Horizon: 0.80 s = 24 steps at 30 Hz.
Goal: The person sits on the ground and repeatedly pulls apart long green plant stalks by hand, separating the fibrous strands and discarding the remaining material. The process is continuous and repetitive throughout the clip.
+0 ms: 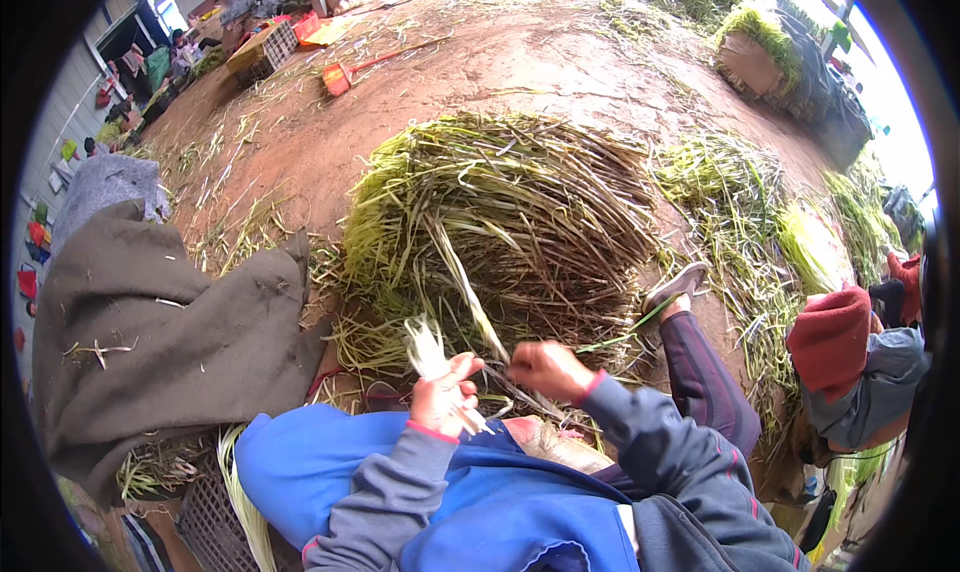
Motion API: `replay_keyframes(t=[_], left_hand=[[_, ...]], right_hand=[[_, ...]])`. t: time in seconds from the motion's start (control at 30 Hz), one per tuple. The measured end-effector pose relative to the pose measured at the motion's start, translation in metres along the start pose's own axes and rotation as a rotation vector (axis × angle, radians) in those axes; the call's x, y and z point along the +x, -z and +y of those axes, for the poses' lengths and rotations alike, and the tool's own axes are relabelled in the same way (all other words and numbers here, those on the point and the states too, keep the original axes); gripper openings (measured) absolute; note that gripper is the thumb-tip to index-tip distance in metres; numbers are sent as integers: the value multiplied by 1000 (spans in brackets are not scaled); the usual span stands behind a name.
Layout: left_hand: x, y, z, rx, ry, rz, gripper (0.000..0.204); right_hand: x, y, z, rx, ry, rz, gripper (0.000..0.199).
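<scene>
Before me lies a big heap of long stalks (520,212), green and leafy on the left, brown toward the right. My left hand (442,397) is closed around a small bunch of pale stalks (426,347), whose whitish ends stick up above the fingers. To its right, at the heap's near edge, my right hand (552,370) is closed with its fingers curled. A long pale stalk (465,292) slants down over the heap and meets those fingertips; the grip itself is partly hidden. A blue apron (330,462) covers my lap.
Brown cloth (170,322) covers something at the left, beside a plastic crate (215,517). A red-headed long-handled tool (338,79) lies on the earth floor. More loose stalks (730,192) are strewn at the right, where a person in a red head covering (832,342) sits.
</scene>
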State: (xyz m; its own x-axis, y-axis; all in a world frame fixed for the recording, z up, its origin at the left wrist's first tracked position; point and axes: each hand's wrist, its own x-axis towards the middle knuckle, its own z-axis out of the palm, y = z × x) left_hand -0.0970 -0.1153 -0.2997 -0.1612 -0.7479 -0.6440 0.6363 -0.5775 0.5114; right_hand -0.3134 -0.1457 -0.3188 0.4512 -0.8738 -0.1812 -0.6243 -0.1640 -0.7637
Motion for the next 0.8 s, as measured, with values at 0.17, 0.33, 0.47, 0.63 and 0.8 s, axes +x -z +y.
replay_keyframes(t=[0.17,0.33,0.47,0.63,0.8], left_hand=[[-2,-1,-21,115,128,-91,14],[-31,-12,-18,98,87,-196,18],[-53,-25,-15,151,35,-246,18],[-56,-23,-19,140,25,-221,15],[-45,-12,-24,114,33,-132,13]], right_hand=[[-75,-22,-30,373,-25,-227,24],[-91,-21,-42,540,-97,-147,24],[-65,-8,-58,907,-117,187,31],[-39,-2,-70,1101,-165,45,27],[-32,-18,-60,1182,-266,150,18]])
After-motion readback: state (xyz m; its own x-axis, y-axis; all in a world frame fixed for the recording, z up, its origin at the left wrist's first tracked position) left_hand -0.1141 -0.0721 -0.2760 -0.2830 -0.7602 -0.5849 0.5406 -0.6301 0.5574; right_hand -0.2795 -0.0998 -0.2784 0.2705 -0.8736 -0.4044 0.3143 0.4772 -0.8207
